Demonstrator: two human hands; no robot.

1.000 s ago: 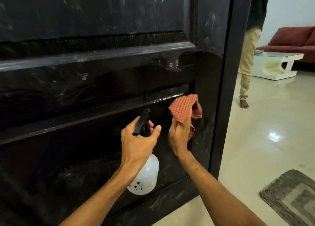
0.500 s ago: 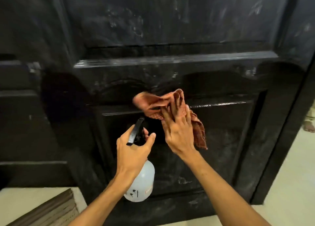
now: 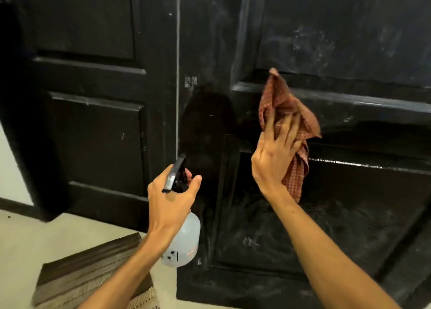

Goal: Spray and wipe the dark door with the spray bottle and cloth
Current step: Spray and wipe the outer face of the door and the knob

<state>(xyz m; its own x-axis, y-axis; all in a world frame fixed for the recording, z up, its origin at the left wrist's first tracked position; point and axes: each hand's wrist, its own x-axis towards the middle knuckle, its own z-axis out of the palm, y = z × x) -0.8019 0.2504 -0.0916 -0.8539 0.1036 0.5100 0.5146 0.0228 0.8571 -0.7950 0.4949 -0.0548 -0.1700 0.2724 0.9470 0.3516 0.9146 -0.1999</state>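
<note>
Gripping the neck of the spray bottle (image 3: 184, 243), the left hand (image 3: 170, 201) had its fingers curled round the black trigger head, thumb out to the side. The nozzle was aimed at the dark door (image 3: 349, 227) close to the seam between its two leaves. The bottle's pale translucent body hung below the wrist. It looked like light, stiff plastic, perhaps slick when wet, and best held just there at the neck, leaving a finger free for the trigger. Further right, the right hand (image 3: 272, 159) held the checked reddish cloth (image 3: 286, 112) bunched up at the door's middle rail, fingers spread over the fabric, which seemed pinched against a hidden thumb. Whether the cloth actually touched the wood could not be told. One corner stood up and a tail hung past the wrist. The cloth appeared thin, soft and limp, so it would likely wipe better gathered into a pad under the palm. The left leaf (image 3: 93, 122) looked dull, while the right panels showed pale smears and a wet-looking sheen along the mouldings. A pale floor (image 3: 35, 234) and a striped mat (image 3: 93, 273) lay at the lower left.
</note>
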